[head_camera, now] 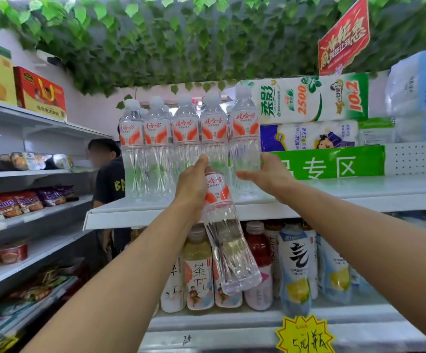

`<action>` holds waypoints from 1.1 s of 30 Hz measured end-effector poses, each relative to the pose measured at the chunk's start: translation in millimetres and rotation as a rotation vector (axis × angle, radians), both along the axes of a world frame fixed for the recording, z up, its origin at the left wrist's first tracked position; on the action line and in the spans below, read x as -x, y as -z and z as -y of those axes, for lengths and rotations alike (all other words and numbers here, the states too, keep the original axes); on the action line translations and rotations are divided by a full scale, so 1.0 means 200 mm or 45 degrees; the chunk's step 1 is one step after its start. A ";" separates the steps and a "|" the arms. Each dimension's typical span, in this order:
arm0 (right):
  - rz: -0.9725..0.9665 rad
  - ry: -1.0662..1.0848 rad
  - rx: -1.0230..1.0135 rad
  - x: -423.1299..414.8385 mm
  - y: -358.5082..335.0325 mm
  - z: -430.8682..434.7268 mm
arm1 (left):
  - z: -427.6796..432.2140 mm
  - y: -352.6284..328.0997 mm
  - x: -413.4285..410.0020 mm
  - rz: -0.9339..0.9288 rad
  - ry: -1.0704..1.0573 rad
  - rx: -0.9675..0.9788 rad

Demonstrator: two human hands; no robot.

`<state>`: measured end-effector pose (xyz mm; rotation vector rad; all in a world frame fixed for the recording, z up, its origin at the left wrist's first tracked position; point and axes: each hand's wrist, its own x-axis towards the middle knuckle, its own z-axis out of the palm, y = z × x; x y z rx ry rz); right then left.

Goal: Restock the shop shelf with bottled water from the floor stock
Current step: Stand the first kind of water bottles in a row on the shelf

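Observation:
A row of clear water bottles [158, 149] with red-and-white labels stands on the white top shelf [334, 197]. My left hand [194, 184] grips the neck of one more water bottle [227, 240], which hangs tilted in front of the shelf edge, base down to the right. My right hand [268, 174] grips the lower body of the rightmost bottle [245, 128], which stands upright on the shelf at the end of the row.
Tissue packs [308, 103] and a green sign [334, 163] fill the shelf behind and to the right. Tea and juice bottles [199, 273] line the shelf below. A person in a dark shirt [107, 182] stands at the left, beside snack shelves [23, 207].

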<state>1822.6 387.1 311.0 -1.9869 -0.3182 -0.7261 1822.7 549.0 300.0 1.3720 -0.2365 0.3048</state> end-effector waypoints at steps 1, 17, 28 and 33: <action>-0.010 0.000 -0.005 -0.01 0.00 0.00 | 0.00 0.00 0.00 -0.003 0.007 0.003; -0.020 0.052 0.001 -0.14 0.00 -0.03 | 0.00 0.00 -0.02 -0.004 0.012 0.005; -0.149 0.095 -0.032 -0.11 0.05 -0.02 | 0.01 -0.01 0.03 -0.051 0.003 -0.027; 0.170 0.078 0.016 0.20 0.10 -0.07 | 0.01 -0.04 0.07 0.053 0.016 0.004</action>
